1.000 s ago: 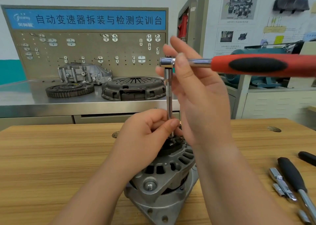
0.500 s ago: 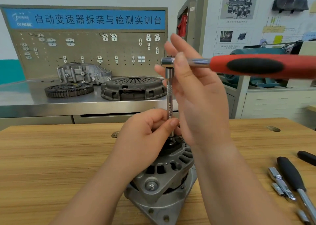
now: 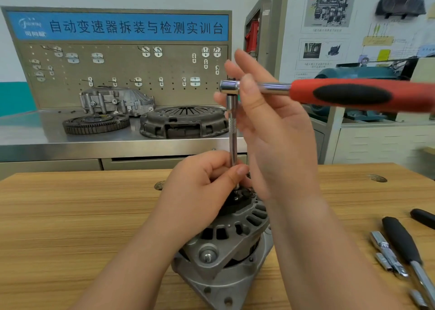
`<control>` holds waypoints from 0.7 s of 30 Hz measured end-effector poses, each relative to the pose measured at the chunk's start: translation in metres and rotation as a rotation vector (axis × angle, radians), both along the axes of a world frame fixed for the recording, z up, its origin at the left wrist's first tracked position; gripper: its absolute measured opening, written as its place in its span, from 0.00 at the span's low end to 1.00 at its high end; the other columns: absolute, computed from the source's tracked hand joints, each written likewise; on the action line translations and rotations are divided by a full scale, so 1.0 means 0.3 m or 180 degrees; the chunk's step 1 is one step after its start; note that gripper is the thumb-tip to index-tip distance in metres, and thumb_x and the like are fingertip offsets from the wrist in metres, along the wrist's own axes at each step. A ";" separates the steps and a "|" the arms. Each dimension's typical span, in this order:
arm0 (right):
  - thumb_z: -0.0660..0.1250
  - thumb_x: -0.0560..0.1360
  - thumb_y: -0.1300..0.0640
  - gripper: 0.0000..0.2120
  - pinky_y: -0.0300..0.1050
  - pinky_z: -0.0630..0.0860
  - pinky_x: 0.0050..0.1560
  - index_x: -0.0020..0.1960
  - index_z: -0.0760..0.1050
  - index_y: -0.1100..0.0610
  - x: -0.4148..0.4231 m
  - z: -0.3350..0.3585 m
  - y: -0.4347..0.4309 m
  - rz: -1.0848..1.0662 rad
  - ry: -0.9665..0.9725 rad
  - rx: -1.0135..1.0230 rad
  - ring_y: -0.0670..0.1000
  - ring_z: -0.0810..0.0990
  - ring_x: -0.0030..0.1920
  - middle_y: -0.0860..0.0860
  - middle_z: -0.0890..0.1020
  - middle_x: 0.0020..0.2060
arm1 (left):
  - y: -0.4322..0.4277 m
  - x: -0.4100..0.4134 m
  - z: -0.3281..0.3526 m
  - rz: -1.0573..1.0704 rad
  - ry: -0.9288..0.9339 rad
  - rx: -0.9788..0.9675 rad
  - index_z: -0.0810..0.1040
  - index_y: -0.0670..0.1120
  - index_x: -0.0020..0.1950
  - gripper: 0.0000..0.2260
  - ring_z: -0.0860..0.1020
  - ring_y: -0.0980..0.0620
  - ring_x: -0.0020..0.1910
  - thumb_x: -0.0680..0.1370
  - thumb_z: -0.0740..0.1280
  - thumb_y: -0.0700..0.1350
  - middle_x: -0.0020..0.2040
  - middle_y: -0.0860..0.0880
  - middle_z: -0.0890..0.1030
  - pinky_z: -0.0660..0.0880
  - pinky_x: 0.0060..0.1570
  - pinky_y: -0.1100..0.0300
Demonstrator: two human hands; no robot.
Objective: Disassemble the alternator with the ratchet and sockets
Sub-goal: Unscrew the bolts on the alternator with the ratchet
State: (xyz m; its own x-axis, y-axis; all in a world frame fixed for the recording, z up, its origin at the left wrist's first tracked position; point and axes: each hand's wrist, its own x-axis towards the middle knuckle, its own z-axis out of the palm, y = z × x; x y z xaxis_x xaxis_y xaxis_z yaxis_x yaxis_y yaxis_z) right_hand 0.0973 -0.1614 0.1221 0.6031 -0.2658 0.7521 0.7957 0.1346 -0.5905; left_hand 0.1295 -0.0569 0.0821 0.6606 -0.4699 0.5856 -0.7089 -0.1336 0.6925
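A silver alternator (image 3: pixel 226 258) stands on the wooden table (image 3: pixel 70 227) in front of me. A ratchet (image 3: pixel 353 94) with a red and black handle points right, and its long extension bar (image 3: pixel 233 135) runs straight down to the alternator's top. My left hand (image 3: pixel 202 192) pinches the bar's lower end just above the housing. My right hand (image 3: pixel 270 131) is raised beside the ratchet head with fingers nearly straight, thumb over the shaft near the head. The socket tip is hidden behind my left fingers.
Loose sockets (image 3: pixel 386 251) and a black-handled tool (image 3: pixel 404 241) lie at the table's right. Another black handle (image 3: pixel 423 218) lies further right. Behind is a steel bench with a clutch cover (image 3: pixel 186 121), a flywheel (image 3: pixel 96 122) and a gearbox housing (image 3: pixel 115 100).
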 end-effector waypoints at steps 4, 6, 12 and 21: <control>0.57 0.82 0.52 0.12 0.43 0.80 0.51 0.57 0.76 0.56 -0.004 0.003 -0.012 0.0393 0.0382 0.0451 0.52 0.85 0.46 0.53 0.86 0.50 | 0.007 -0.002 0.001 -0.0169 0.0135 0.0057 0.82 0.52 0.48 0.08 0.82 0.54 0.40 0.79 0.63 0.51 0.39 0.56 0.85 0.78 0.47 0.53; 0.56 0.82 0.52 0.13 0.42 0.80 0.49 0.56 0.76 0.56 -0.003 0.001 -0.012 0.0340 0.0492 0.0494 0.52 0.85 0.44 0.53 0.86 0.46 | 0.008 0.001 0.002 -0.0189 0.0077 0.0099 0.82 0.52 0.49 0.08 0.82 0.50 0.43 0.78 0.63 0.49 0.41 0.52 0.85 0.77 0.49 0.47; 0.65 0.76 0.58 0.11 0.40 0.74 0.62 0.55 0.79 0.47 -0.007 0.008 0.000 -0.0379 -0.0111 -0.0180 0.42 0.80 0.56 0.43 0.84 0.52 | 0.007 0.006 -0.003 -0.0023 0.0090 0.0059 0.79 0.54 0.36 0.10 0.69 0.57 0.24 0.77 0.66 0.46 0.26 0.59 0.79 0.66 0.28 0.66; 0.55 0.82 0.50 0.13 0.41 0.79 0.49 0.57 0.75 0.55 -0.009 0.003 -0.008 0.0376 0.0543 0.0399 0.51 0.85 0.45 0.55 0.86 0.47 | 0.006 -0.013 0.002 -0.0206 0.0148 0.0049 0.82 0.51 0.50 0.11 0.82 0.50 0.45 0.76 0.61 0.52 0.42 0.52 0.85 0.77 0.51 0.46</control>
